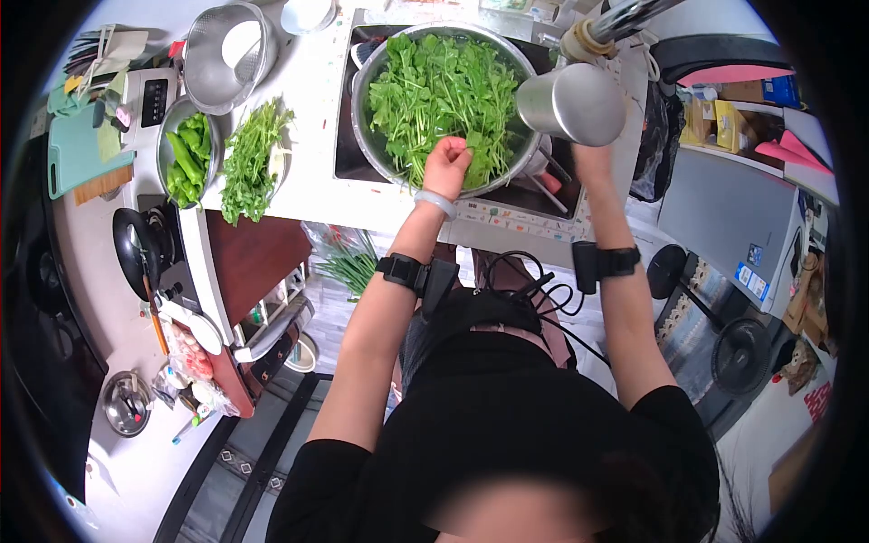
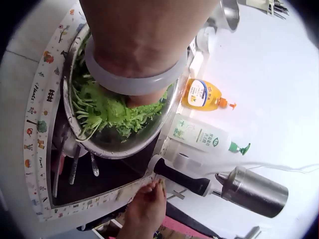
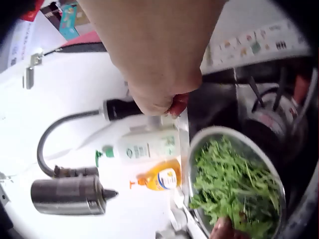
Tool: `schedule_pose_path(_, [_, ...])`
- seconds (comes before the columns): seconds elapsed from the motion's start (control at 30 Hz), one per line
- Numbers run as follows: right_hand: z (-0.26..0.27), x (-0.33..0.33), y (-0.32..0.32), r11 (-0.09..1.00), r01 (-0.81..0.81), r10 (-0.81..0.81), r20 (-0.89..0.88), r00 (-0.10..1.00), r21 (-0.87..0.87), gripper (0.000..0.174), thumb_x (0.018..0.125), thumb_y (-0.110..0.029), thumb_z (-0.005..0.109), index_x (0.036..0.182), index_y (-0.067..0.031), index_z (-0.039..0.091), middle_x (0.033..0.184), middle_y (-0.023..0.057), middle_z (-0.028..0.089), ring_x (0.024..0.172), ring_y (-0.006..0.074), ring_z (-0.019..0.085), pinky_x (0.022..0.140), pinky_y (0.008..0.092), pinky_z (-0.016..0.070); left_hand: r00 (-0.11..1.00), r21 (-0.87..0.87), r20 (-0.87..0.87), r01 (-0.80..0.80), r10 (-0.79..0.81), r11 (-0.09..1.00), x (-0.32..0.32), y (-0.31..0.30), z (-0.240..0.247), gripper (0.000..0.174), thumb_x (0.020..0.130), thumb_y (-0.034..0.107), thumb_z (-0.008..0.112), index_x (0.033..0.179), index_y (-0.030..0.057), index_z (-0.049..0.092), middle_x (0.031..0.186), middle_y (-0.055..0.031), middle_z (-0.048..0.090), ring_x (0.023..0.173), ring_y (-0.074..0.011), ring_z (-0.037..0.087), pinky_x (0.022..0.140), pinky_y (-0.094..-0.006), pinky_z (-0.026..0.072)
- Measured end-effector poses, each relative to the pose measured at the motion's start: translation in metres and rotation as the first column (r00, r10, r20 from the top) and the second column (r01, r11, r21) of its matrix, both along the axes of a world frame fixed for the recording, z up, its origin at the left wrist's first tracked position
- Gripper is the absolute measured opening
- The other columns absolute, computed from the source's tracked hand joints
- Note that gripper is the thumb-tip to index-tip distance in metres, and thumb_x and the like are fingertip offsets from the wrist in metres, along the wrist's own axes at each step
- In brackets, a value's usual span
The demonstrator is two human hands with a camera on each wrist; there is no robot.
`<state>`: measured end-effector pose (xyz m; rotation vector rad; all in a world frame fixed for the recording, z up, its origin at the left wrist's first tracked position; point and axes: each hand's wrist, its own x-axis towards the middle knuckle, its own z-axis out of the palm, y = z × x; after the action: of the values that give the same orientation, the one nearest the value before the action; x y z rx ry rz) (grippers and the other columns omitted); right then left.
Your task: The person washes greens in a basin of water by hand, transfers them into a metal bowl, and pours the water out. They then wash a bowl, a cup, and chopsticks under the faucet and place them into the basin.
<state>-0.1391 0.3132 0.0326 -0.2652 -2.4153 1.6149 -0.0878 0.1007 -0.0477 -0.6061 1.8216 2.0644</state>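
Note:
A large metal basin [image 1: 359,118] full of leafy greens [image 1: 444,86] sits over the dark sink. My left hand [image 1: 446,170], with a pale bangle at the wrist, reaches in at the near side and pinches the greens with curled fingers. In the left wrist view the bangle and wrist hide most of those fingers. To the basin's right, my right hand [image 2: 145,211] is raised beside the sink, fingertips drawn together on a small greenish scrap [image 2: 162,184]. A brushed-metal faucet cylinder [image 1: 575,104] hides most of this hand in the head view.
An orange soap bottle [image 2: 203,94] and a white pump bottle [image 2: 197,133] stand behind the basin. Utensils [image 2: 75,167] lie in the sink beside it. Leftward are a colander [image 1: 204,54], a bowl of green peppers [image 1: 186,163] and a bunch of herbs [image 1: 252,163].

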Motion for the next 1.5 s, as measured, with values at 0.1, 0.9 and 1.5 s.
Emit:
schedule_pose_path(0.1, [0.000,-0.007,0.074,0.990,0.131,-0.134,0.080,0.988,0.046,0.022,0.081,-0.009,0.053,0.102,-0.0041,0.059,0.083,0.0050,0.060,0.076,0.0146,0.056,0.072,0.0253,0.0440,0.995,0.158,-0.098,0.013,0.002,0.987,-0.007,0.007,0.025,0.026,0.082,0.003,0.054,0.108,0.0028,0.050,0.095,-0.0042,0.058,0.084,-0.0107,0.054,0.075,-0.0210,0.0417])
schedule_pose_path(0.9, [-0.054,0.003,-0.025,0.812,-0.547,0.419,0.448,0.789,0.203,0.051,0.081,-0.030,0.056,0.122,-0.0044,0.042,0.113,0.0194,0.050,0.104,0.0329,0.049,0.091,0.0357,0.0366,0.948,-0.905,-0.209,-0.095,-0.239,0.414,-0.020,-0.059,0.001,0.036,0.077,0.014,0.054,0.111,0.0031,0.049,0.104,-0.0174,0.048,0.095,-0.0344,0.048,0.084,-0.0409,0.0391])
schedule_pose_path(1.5, [-0.146,-0.022,-0.043,0.948,-0.243,0.310,0.421,0.853,-0.205,0.057,0.078,-0.016,0.059,0.127,-0.0039,0.033,0.118,0.0124,0.049,0.103,0.0198,0.049,0.088,0.0302,0.0374,0.973,-0.481,-0.192,-0.208,0.129,0.852,-0.029,-0.098,0.019,0.016,0.081,0.009,0.058,0.093,-0.0013,0.060,0.075,-0.0001,0.059,0.067,-0.0067,0.049,0.063,-0.0196,0.0393])
